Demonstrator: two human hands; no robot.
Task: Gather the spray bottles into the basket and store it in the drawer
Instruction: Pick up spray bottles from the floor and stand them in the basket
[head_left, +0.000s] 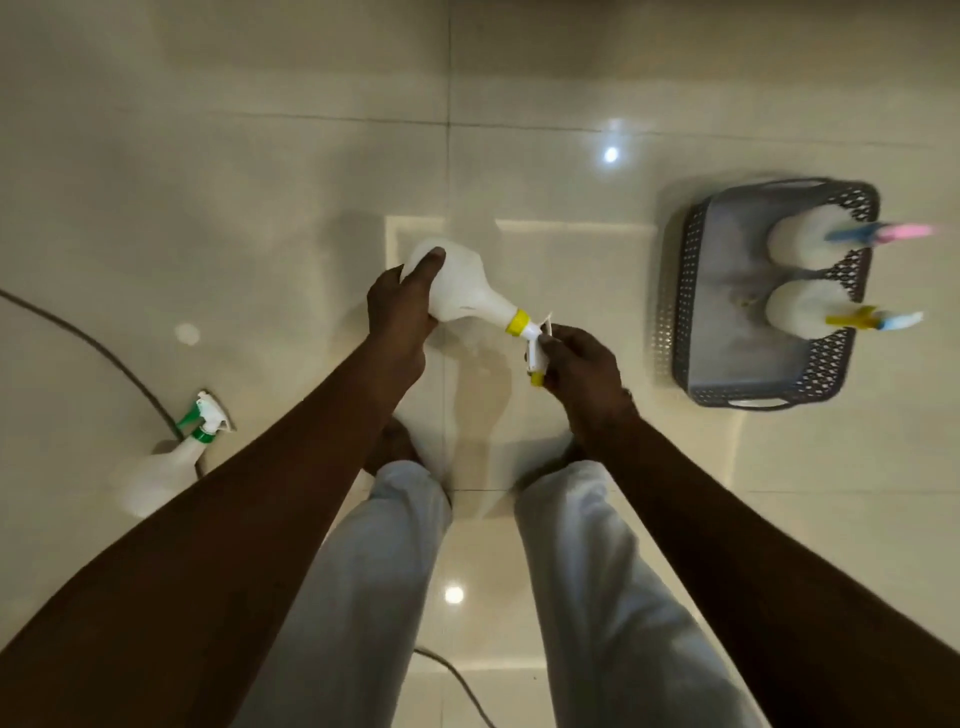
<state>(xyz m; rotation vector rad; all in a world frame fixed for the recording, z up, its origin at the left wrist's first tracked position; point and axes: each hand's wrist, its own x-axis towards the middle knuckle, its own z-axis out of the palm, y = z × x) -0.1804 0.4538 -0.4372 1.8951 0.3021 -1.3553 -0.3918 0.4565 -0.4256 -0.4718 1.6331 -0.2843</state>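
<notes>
A white spray bottle with a yellow collar (465, 291) is held lying sideways above the floor in the middle of the view. My left hand (402, 312) grips its body, and my right hand (582, 364) pinches its white trigger head. A grey perforated basket (691, 291) sits on the floor at the right. Two white spray bottles stand in it: one with a blue and pink head (802, 241), one with a yellow and blue head (802, 309). A white bottle with a green head (166, 473) lies on the floor at the left.
The floor is glossy cream tile (260, 182). A dark cable (104, 358) curves across it at the left, passing by the green-headed bottle. Another cable (462, 686) runs between my legs at the bottom. My feet stand just below my hands.
</notes>
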